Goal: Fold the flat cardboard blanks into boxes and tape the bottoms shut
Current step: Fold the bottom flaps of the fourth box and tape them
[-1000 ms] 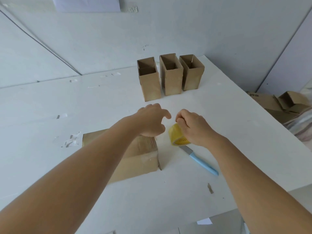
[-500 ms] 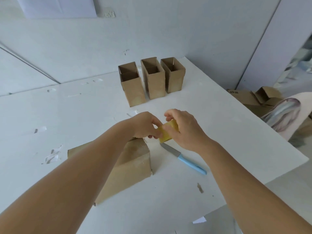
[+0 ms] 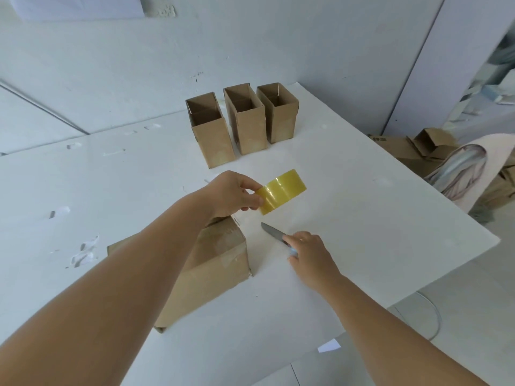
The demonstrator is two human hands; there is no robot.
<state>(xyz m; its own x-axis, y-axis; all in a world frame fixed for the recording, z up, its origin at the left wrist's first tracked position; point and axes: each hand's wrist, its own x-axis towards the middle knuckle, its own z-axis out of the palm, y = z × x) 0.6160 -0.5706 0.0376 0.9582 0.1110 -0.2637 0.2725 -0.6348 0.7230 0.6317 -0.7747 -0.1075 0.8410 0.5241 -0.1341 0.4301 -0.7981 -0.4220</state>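
My left hand [image 3: 234,195] holds a yellow tape roll [image 3: 281,191] in the air, its fingers pinching the roll's left side. Below my left forearm a folded cardboard box [image 3: 214,263] lies on its side on the white table [image 3: 362,224], with clear tape across its end. My right hand [image 3: 309,253] is down on the table over the handle of a knife [image 3: 273,232]; the grey blade sticks out toward the upper left and the handle is mostly hidden under my fingers. Three open-topped upright boxes [image 3: 245,123] stand in a row at the back.
The table's right edge runs diagonally, close to my right hand. Beyond it on the floor lie more cardboard pieces [image 3: 412,149] and a pale curved board [image 3: 468,174]. A small paper scrap [image 3: 328,345] lies below the table's front edge. Walls close the back.
The tape roll passed from both hands to my left hand alone, which raised it. My right hand let go and dropped to the knife on the table.
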